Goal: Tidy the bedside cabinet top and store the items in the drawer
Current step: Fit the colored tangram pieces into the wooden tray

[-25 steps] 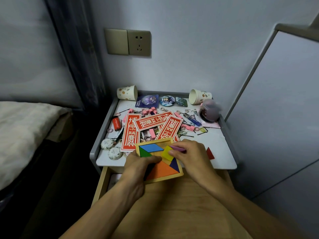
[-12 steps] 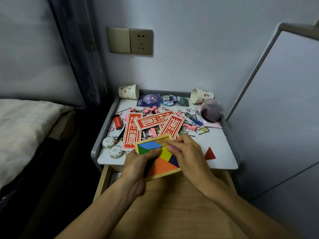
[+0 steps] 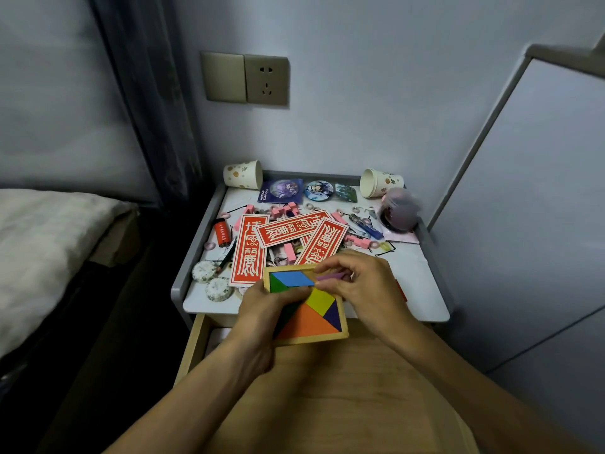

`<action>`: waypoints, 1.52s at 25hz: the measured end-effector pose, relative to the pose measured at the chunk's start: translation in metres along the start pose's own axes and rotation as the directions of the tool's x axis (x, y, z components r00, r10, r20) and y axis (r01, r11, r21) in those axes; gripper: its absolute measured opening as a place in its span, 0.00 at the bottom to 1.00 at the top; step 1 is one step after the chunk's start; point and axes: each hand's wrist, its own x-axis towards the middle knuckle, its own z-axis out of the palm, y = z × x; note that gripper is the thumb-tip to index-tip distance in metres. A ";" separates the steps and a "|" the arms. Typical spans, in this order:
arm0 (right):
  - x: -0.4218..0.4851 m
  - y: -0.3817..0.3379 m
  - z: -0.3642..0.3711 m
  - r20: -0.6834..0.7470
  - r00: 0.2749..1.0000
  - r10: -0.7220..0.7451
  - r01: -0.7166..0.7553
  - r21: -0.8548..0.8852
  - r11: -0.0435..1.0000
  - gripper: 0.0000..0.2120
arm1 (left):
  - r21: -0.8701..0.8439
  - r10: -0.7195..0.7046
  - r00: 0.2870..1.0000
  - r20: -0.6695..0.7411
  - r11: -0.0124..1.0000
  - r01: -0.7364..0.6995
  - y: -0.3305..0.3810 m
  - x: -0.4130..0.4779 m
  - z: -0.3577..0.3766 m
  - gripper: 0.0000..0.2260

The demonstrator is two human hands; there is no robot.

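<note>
Tangram tray (image 3: 311,339), centre frame: L hand (image 3: 265,311) grips left edge; R hand (image 3: 368,290) fingers (image 3: 340,263) pinch purple piece (image 3: 331,276), axis left-right, over tray's top-right gap.

Dim, bluish, even light; soft shadows. Wide-angle bending curves the edges; the pink jar (image 3: 397,209) looks blurred.

A wooden-framed puzzle tray (image 3: 314,339) is held over the front edge of the grey-rimmed white cabinet top (image 3: 415,276), above the open wooden drawer (image 3: 196,342). Behind it lie red paper strips (image 3: 250,250). One spotted paper cup (image 3: 244,174) lies in the back left corner, a second paper cup (image 3: 379,182) in the back right.
</note>
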 end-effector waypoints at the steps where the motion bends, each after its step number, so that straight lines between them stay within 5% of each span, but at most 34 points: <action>1: 0.000 0.000 0.000 -0.022 1.000 0.004 -0.004 0.016 1.000 0.08 | -0.009 -0.018 1.000 0.005 1.000 0.018 -0.001 0.000 0.001 0.12; 14: -0.003 0.002 0.022 -0.023 1.000 0.020 -0.025 -0.221 0.975 0.08 | -0.073 -0.049 0.999 -0.013 0.996 0.048 -0.004 -0.001 0.004 0.08; 20: -0.005 -0.001 0.026 -0.059 0.991 0.120 -0.125 -0.093 0.988 0.05 | -0.073 -0.055 0.998 0.001 0.996 0.055 -0.002 -0.005 0.003 0.07; 25: -0.003 0.000 0.028 -0.071 0.995 0.067 -0.081 -0.219 0.972 0.09 | -0.086 -0.046 0.998 0.037 0.995 0.049 0.000 -0.007 0.002 0.07; 28: -0.001 0.002 0.022 -0.111 0.992 0.055 -0.068 -0.121 0.990 0.07 | -0.091 -0.041 0.999 0.035 0.995 0.044 0.000 -0.005 0.003 0.06; 38: 0.002 0.011 0.010 -0.190 0.970 0.153 -0.163 -0.035 0.986 0.04 | -0.021 0.010 0.999 0.038 1.000 -0.010 -0.005 -0.002 -0.001 0.16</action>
